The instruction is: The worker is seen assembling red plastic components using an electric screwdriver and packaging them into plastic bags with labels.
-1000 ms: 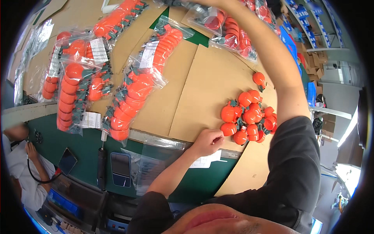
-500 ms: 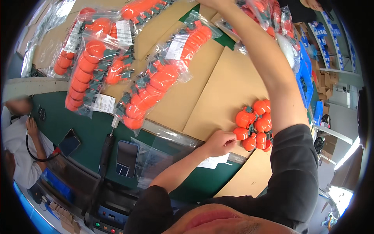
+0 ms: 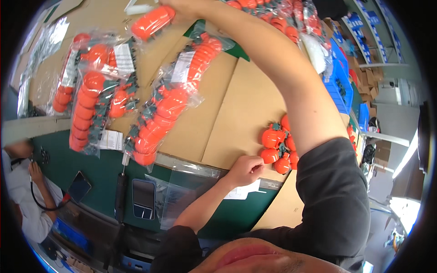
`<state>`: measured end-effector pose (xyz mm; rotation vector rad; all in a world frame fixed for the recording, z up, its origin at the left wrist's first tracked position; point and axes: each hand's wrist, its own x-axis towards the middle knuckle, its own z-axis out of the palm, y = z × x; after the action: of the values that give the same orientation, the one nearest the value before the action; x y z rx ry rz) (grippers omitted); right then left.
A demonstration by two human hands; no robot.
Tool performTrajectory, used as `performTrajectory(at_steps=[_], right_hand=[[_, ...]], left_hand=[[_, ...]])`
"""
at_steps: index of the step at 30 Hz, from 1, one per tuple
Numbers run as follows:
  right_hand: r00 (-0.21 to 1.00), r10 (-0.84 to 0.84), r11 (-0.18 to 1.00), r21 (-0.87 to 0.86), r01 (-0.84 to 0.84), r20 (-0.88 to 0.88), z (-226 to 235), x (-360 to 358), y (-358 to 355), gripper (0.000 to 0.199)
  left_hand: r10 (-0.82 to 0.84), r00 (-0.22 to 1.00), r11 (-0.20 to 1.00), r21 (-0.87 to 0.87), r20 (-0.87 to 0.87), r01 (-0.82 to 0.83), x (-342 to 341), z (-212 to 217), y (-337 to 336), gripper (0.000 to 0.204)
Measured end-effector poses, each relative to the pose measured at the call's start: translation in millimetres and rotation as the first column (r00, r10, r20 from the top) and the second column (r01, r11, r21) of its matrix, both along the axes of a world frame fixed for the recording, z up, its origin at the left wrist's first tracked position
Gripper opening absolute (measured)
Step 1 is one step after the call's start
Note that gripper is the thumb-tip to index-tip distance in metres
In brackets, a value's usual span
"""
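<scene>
At the top, my right hand (image 3: 184,10) is closed on the end of a clear bag of orange round cups (image 3: 152,22), its fingers partly hidden. My left hand (image 3: 248,170) rests in a loose fist near the cardboard's front edge, with nothing visible in it. Just right of it lies a cluster of loose orange cups (image 3: 273,138) with dark green clips, partly behind my right arm. A long clear bag of stacked orange cups (image 3: 170,103) with a white label lies in the middle. More such bags (image 3: 84,113) lie at the left.
Cardboard sheets (image 3: 243,107) cover the green table (image 3: 102,179). Near its front edge are a phone (image 3: 144,199), a black-handled tool (image 3: 120,195), flat clear bags (image 3: 182,195) and white paper (image 3: 241,191). A blue bin (image 3: 339,84) stands right. Another person (image 3: 27,191) sits at far left.
My right hand has swung left across the top and taken hold of the bag of orange cups there. My left hand keeps its place by the loose cups. The whole view has shifted slightly.
</scene>
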<state>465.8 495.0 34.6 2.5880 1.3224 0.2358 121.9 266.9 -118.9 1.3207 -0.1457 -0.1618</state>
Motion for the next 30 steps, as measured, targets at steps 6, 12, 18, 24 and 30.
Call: performTrajectory(at_steps=[6,12,18,24,30], right_hand=[[0.889,-0.24,0.261,0.856,0.447,-0.391,57,134,-212,0.056],[0.688,-0.428,0.388,0.568,0.726,-0.587,-18,183,-417,0.094],[0.996,-0.086,0.944,0.324,0.068,0.04,-32,54,-240,0.076],[0.82,0.538,0.813,-0.137,-0.566,-0.195,-85,-19,-119,0.075],[0.938,0.313,0.886,0.402,-0.232,-0.15,7,-2,-188,0.083]], left_hand=[[-0.086,0.996,0.995,-0.051,0.0,0.086,9,13,-14,0.018],[-0.075,0.996,0.995,-0.054,0.054,0.078,15,16,-22,0.016],[-0.042,0.999,0.999,-0.018,0.013,0.042,5,12,-9,0.015],[-0.084,0.996,0.995,-0.043,0.04,0.085,12,13,-20,0.014],[-0.101,0.995,0.992,-0.075,-0.027,0.099,10,17,-14,0.017]])
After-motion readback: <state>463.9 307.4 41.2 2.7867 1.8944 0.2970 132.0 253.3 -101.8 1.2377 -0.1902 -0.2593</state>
